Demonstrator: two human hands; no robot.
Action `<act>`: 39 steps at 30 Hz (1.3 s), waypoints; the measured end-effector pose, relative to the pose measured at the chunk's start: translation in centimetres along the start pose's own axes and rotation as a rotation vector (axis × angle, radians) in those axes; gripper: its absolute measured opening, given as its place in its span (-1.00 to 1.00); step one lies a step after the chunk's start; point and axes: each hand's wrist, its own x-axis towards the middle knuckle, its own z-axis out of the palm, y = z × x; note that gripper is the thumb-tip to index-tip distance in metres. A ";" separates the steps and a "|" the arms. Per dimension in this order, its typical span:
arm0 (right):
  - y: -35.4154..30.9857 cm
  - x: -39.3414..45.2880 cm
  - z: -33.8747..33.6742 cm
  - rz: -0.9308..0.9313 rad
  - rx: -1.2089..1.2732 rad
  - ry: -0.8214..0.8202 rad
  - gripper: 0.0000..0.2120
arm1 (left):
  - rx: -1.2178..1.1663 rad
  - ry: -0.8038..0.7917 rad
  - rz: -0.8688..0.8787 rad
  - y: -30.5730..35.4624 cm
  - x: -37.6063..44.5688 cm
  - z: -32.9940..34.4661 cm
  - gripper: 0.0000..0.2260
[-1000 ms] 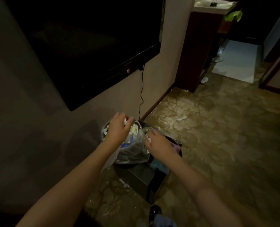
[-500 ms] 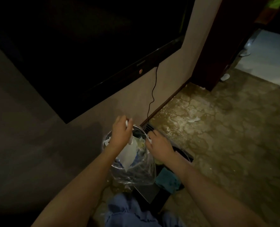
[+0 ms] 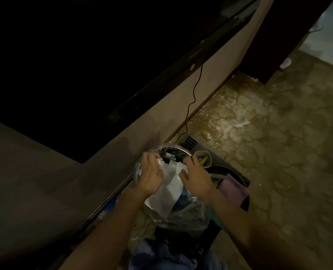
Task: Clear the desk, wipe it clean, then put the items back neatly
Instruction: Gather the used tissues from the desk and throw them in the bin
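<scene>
Wall (image 3: 45, 182) w/ the TV (image 3: 84, 65) is closing off my left, cable (image 3: 193, 98) hanging down just behind the bin (image 3: 179, 151). Black unit (image 3: 231, 172) is crowding the bin's right side. Open floor (image 3: 278, 152) is lying further right.

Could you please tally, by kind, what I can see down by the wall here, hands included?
Hands: 2, left hand and right hand
White paper: 1
Lined bin: 1
Power cable: 1
Floor scrap: 1
Total: 6
</scene>
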 end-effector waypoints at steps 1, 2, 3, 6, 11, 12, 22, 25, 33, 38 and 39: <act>0.1 0.2 0.4 0.005 -0.001 0.008 -0.79 | 0.032 -0.010 -0.003 -0.3 0.3 0.2 -0.75; 0.2 0.2 0.7 0.000 -0.005 0.018 -0.80 | 0.050 -0.023 -0.017 -0.4 0.4 0.3 -0.72; 0.3 0.4 1.2 -0.010 -0.012 0.026 -0.81 | 0.051 -0.045 -0.034 -0.6 0.6 0.5 -0.69; 0.6 0.5 2.4 -0.032 -0.037 0.038 -0.80 | 0.099 -0.194 -0.030 -1.3 0.6 1.2 -0.63; 1.4 0.7 3.3 -0.023 -0.127 -0.134 -0.73 | 0.260 -0.286 0.058 -2.1 0.3 1.7 -0.70; 1.5 0.7 3.5 -0.027 -0.155 -0.182 -0.71 | 0.414 -0.295 0.080 -2.0 0.3 1.6 -0.68; 1.4 -1.8 -1.4 -0.120 -0.227 -0.104 -0.40 | 0.631 -0.282 0.091 0.0 -1.0 -2.0 -0.24; 1.2 -2.5 -3.7 -0.204 -0.238 -0.053 -0.50 | 0.661 -0.187 0.061 1.7 -2.5 -3.9 -0.07; 0.9 -6.9 -6.9 -0.438 -0.291 -0.094 -0.67 | 0.678 -0.015 -0.113 4.6 -11.8 -4.3 -0.35; -0.9 -11.0 -5.6 -0.603 -0.360 -0.149 -0.68 | 0.542 0.069 -0.333 4.6 -20.5 -3.2 -0.38; -1.6 -12.0 -4.9 -0.649 -0.366 -0.155 -0.69 | 0.527 0.090 -0.382 4.4 -22.6 -3.0 -0.38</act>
